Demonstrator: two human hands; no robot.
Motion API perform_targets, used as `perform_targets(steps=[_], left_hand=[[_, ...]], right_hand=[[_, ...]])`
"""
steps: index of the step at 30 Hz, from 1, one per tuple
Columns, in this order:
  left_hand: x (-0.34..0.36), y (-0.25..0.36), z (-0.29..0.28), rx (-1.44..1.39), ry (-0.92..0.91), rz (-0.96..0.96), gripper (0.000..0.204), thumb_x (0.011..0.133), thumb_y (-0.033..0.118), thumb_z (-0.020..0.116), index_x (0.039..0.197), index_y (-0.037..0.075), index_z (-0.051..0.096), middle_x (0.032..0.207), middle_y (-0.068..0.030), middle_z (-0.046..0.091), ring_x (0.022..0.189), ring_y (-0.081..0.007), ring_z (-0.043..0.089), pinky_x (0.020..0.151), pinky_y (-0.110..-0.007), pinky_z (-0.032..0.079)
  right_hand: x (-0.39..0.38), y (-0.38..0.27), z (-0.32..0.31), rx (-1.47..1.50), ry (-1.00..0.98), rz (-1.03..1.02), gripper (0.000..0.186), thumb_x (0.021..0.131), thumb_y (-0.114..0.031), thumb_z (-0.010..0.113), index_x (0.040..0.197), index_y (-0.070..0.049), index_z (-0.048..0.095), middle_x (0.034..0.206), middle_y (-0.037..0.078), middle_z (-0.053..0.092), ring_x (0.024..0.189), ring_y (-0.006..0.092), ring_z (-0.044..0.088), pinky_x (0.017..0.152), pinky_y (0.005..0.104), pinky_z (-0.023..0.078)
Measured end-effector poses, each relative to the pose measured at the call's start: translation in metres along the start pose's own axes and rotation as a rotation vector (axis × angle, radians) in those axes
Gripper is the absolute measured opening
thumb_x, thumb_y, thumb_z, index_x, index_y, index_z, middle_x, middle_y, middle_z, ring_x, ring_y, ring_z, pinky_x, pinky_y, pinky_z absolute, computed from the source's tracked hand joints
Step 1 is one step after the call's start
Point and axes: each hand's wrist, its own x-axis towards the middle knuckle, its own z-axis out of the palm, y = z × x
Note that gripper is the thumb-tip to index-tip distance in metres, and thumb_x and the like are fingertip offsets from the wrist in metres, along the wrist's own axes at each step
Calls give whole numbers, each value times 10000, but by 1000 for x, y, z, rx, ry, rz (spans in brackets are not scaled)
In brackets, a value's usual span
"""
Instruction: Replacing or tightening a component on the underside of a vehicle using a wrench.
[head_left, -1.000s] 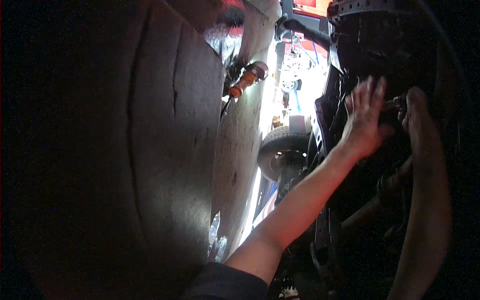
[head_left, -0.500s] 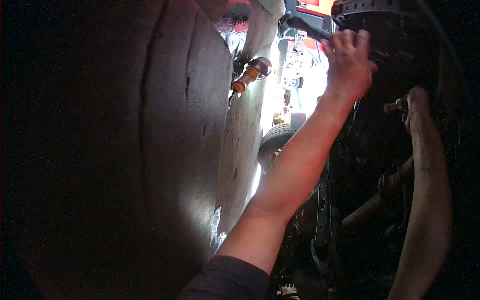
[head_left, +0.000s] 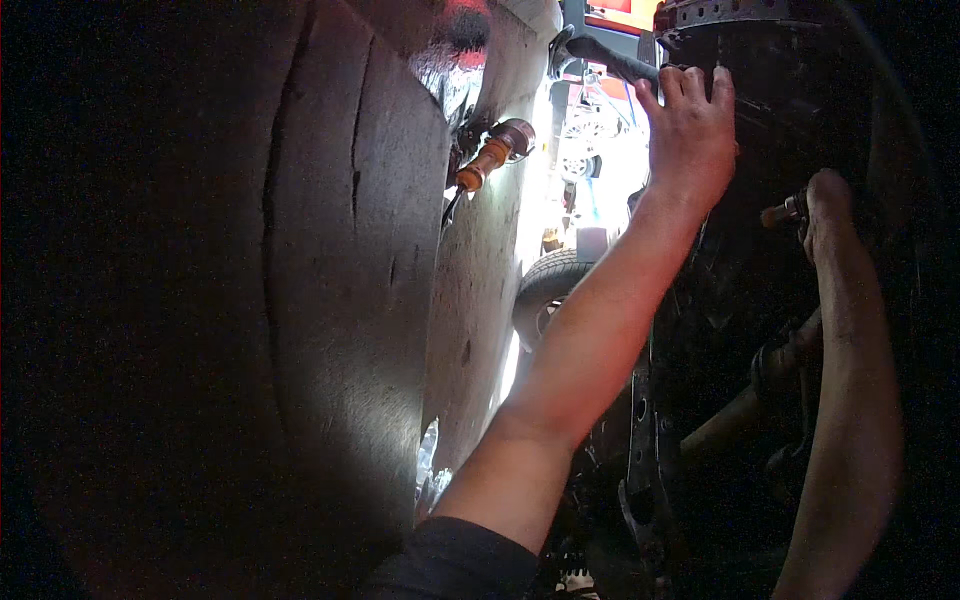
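Note:
My left hand [head_left: 692, 135] reaches up against the dark underside of a vehicle [head_left: 745, 265], its back toward me and its fingers apart. Just left of its fingertips runs a dark rod-shaped part [head_left: 615, 58]. Farther right, in shadow, my right hand [head_left: 828, 205] is closed around a short tool [head_left: 783, 212] with an amber end and a metal collar; the rest of it is hidden in the fist. On the worn floor surface to the left lies an amber-handled screwdriver [head_left: 484, 165], its far end by a dark round object [head_left: 517, 137].
A tyre [head_left: 550, 290] stands beyond my left forearm, in the bright gap. Below the hands, a perforated metal bracket [head_left: 642, 450] and a pipe [head_left: 725, 420] cross the underside. Scuffed boards [head_left: 350, 250] fill the left side. A clear crumpled item [head_left: 430, 460] lies near my elbow.
The fingers of my left hand have spread a little and the thumb has moved up and left. My right hand keeps its hold, and the whole view has shifted slightly.

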Motion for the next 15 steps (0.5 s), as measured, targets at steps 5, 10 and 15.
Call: perform_targets(steps=[5, 10, 15], left_hand=[[-18, 3, 11, 153, -29, 200, 960, 580, 404, 894, 1356, 30, 469, 1239, -199, 569, 1229, -367, 478, 1037, -657, 330], [-10, 0, 6, -202, 98, 29, 845, 653, 342, 863, 1299, -22, 460, 1164, -232, 548, 1104, -383, 517, 926, -564, 417], [-11, -28, 20, 53, 25, -24, 864, 670, 393, 831, 1346, 10, 453, 1139, -234, 576, 1161, -391, 515, 964, -594, 407]], right_hand=[[-1, -14, 14, 1, -6, 0, 215, 925, -272, 461, 887, -83, 557, 772, 74, 522, 569, 194, 465, 483, 335, 413], [2, -4, 7, -60, 5, 38, 216, 926, -271, 461, 888, -83, 559, 773, 74, 522, 573, 194, 465, 489, 336, 416], [-4, -8, 20, -75, 4, 59, 217, 926, -271, 461, 889, -82, 560, 773, 74, 521, 576, 194, 466, 495, 337, 419]])
